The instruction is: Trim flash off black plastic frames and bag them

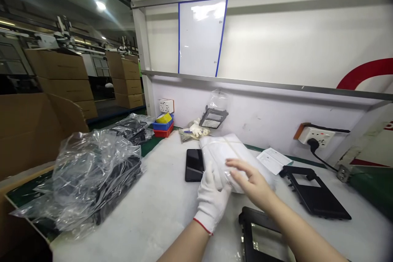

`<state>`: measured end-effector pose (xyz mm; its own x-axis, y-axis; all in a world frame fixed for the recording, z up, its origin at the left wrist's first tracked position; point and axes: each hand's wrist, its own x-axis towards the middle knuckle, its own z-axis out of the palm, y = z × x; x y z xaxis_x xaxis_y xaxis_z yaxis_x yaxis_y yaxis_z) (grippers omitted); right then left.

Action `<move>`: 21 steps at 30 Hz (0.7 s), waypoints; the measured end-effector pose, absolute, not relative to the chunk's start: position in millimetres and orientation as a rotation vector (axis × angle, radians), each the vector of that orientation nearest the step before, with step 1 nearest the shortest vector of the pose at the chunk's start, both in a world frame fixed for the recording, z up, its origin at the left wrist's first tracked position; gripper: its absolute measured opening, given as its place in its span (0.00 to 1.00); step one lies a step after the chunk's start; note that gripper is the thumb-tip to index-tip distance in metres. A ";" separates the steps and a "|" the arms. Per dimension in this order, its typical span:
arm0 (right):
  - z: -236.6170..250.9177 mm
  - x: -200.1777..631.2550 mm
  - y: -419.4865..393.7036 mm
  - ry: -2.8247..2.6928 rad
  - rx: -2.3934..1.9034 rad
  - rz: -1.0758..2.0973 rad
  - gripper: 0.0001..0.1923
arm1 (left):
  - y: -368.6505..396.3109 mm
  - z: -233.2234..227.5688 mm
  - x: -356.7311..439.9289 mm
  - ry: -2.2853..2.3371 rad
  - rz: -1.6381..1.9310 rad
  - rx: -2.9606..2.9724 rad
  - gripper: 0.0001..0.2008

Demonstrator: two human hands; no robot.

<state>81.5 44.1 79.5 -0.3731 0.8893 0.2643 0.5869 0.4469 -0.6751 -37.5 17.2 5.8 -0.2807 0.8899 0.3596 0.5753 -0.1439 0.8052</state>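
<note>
Head view: a stack of clear white plastic bags [225,153], bound by a rubber band, lies mid-counter [153,213]; the gloved left hand [211,198] grips its near edge, and the bare right hand [250,182] rests flat and open on top. Just left of the stack lies a black phone [194,164], a black frame [313,190] sits right, another frame [260,233] lies near under the right forearm, and a crumpled plastic-wrapped pile [92,172] is far left.

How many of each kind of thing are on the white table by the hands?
Black plastic frames: 3
Black phone: 1
Stack of clear bags under both hands: 1
Paper sheet: 1
Small bins, blue on red: 2
Big crinkly plastic bag of black parts: 1
Total: 9

The gloved left hand and bare right hand rest on the bags.
</note>
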 end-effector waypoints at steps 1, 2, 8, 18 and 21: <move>77.7 86.6 47.6 -1.986 -1.335 0.613 0.28 | 16.3 6.8 -40.2 1.789 1.444 1.656 0.16; 75.6 91.9 52.1 -1.889 -1.448 0.582 0.32 | 15.1 8.0 -42.2 1.761 1.482 1.672 0.13; 74.3 116.7 60.2 -1.689 -1.840 0.794 0.30 | 2.9 10.3 -38.5 1.733 1.527 1.779 0.12; 56.1 110.1 59.4 -1.721 -1.974 0.964 0.12 | -27.7 32.8 -22.1 1.818 0.964 1.819 0.15; 57.6 108.1 55.5 -1.750 -1.865 0.935 0.11 | -38.0 40.3 -15.4 1.827 0.770 1.781 0.17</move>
<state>108.1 55.5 57.6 -0.0159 0.9819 -0.1885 0.7026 -0.1232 -0.7009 -15.4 -38.0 40.3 -0.0449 0.9977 0.0503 0.7327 -0.0013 0.6805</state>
